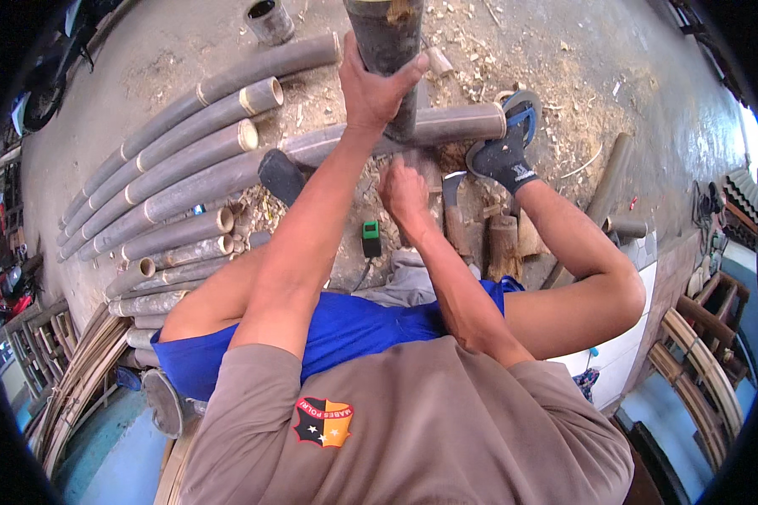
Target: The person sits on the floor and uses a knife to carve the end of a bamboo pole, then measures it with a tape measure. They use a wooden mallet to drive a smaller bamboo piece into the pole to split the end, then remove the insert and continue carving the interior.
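My left hand (372, 94) is closed round a thick, dark bamboo section (385, 46), which stands up beyond my lap. Its lower end meets a long bamboo pole (463, 124) lying crosswise between my feet. Just nearer to me, my right hand (406, 195) is curled into a fist with the thumb up. What it holds, if anything, I cannot make out; a blurred patch shows beside it. Right of that fist lies a blade with a wooden handle (455, 229). A small black and green block (370, 239) sits between my legs.
Several bamboo poles (185, 162) lie side by side at the left, with shorter pieces nearer me. Wood chips (488, 50) litter the floor. A wood stump (504, 244) stands by my right leg. A short hollow container (269, 23) stands far off. Split strips (80, 370) lean at the left.
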Tool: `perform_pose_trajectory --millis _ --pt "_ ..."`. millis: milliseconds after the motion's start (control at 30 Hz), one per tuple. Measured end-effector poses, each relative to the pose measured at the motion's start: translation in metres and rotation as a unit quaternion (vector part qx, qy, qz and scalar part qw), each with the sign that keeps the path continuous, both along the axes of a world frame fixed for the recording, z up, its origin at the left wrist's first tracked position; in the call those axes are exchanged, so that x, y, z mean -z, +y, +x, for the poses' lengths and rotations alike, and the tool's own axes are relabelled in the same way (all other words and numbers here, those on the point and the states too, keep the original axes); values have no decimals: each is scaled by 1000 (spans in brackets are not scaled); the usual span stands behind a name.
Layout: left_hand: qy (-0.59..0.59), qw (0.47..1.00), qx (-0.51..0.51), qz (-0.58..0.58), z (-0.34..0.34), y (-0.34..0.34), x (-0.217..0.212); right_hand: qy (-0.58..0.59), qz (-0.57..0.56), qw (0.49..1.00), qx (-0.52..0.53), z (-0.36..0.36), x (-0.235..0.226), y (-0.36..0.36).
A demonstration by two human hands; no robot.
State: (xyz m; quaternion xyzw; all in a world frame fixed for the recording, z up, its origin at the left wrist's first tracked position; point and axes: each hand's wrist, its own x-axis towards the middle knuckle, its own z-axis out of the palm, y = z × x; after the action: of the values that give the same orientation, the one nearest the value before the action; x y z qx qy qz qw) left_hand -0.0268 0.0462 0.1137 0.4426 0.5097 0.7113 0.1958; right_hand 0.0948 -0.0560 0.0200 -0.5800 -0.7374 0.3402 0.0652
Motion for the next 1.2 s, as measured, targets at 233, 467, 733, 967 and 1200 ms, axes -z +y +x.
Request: perform_pose_trajectory --millis 233,467,733,967,1200 --pt "-28 999 9 -14 6 -9 -6 -10 7 1000 -19 4 -10 -8" --pt "0 995 28 -99 4 -8 26 12 43 997 -65 42 20 -31" --pt "71 922 -63 -376 -43 54 93 -66 12 980 -185 97 48 -88" --pt "185 874 -32 -448 -63 106 112 -92 19 967 -237 96 68 -96" --pt "46 931 4 -362 -46 170 146 -81 64 969 -226 91 65 -92"
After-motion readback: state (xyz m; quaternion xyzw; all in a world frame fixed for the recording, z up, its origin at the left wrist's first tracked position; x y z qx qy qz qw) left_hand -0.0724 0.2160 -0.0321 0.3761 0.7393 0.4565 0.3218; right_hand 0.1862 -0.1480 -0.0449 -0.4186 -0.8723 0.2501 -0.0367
